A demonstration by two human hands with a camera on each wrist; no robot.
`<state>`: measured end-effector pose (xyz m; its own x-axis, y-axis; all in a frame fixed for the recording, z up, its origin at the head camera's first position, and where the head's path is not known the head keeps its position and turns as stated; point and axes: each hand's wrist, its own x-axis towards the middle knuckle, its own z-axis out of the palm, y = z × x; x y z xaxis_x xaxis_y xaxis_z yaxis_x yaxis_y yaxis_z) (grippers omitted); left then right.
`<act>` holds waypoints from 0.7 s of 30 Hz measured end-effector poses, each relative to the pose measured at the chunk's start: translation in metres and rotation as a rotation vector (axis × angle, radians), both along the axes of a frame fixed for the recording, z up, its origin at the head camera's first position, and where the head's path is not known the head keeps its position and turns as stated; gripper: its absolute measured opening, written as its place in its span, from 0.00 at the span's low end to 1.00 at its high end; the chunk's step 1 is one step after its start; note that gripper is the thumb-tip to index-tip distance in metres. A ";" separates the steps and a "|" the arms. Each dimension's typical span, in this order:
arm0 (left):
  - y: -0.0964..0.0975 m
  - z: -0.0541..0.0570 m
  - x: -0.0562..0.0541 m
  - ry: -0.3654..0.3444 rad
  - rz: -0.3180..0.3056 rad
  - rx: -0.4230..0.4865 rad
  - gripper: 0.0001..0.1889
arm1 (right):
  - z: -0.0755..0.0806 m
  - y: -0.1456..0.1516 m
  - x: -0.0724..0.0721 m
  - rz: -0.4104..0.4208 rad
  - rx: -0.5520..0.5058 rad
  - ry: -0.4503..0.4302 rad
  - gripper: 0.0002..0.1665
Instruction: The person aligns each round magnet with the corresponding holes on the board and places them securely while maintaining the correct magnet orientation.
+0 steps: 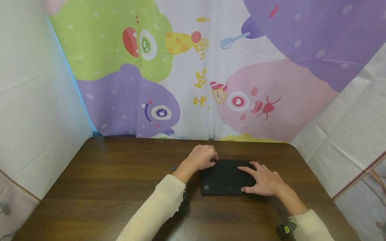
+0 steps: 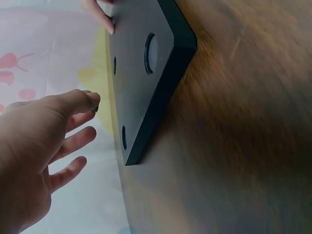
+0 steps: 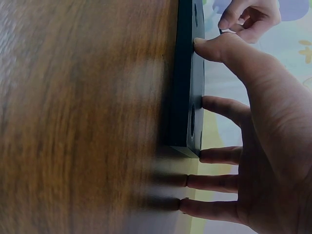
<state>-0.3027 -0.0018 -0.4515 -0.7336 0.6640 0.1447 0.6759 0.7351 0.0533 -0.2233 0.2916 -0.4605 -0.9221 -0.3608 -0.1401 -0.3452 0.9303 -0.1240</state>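
Observation:
A flat black board (image 1: 221,177) with several round recesses lies on the brown table. My left hand (image 1: 202,156) is above its far left corner. In the left wrist view, the thumb and forefinger pinch a small dark disc (image 2: 96,108), mostly hidden by the fingertips; the other fingers are spread. The disc's edge (image 3: 223,31) also shows in the right wrist view, apart from the board. My right hand (image 1: 265,180) rests on the board's right side with thumb and fingers extended, two fingers reaching past its edge. The near left recess (image 1: 206,187) looks lighter grey inside.
Another small dark disc (image 1: 173,168) lies on the wooden table (image 1: 105,187), left of the board and beside my left wrist. A curtain (image 1: 193,124) printed with cartoon figures hangs behind the table's far edge. White cloth walls (image 1: 36,83) stand at both sides.

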 end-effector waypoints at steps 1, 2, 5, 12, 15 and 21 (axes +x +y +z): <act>0.001 0.000 0.000 0.000 0.001 0.001 0.08 | -0.001 0.000 0.000 0.001 0.001 0.000 0.54; 0.001 0.000 0.001 0.000 0.004 0.004 0.08 | -0.001 0.000 -0.001 0.000 0.001 -0.001 0.54; 0.004 0.001 0.002 -0.006 0.007 0.012 0.09 | -0.003 0.001 -0.002 -0.001 0.001 0.000 0.54; 0.010 0.001 0.003 -0.003 -0.002 0.008 0.09 | -0.004 0.002 -0.002 -0.004 0.006 -0.007 0.54; 0.013 0.001 0.003 0.002 -0.003 0.008 0.08 | -0.004 0.001 -0.001 -0.004 0.008 -0.006 0.54; 0.018 0.001 0.003 0.003 -0.008 0.005 0.08 | -0.002 0.001 -0.002 -0.004 0.009 -0.005 0.54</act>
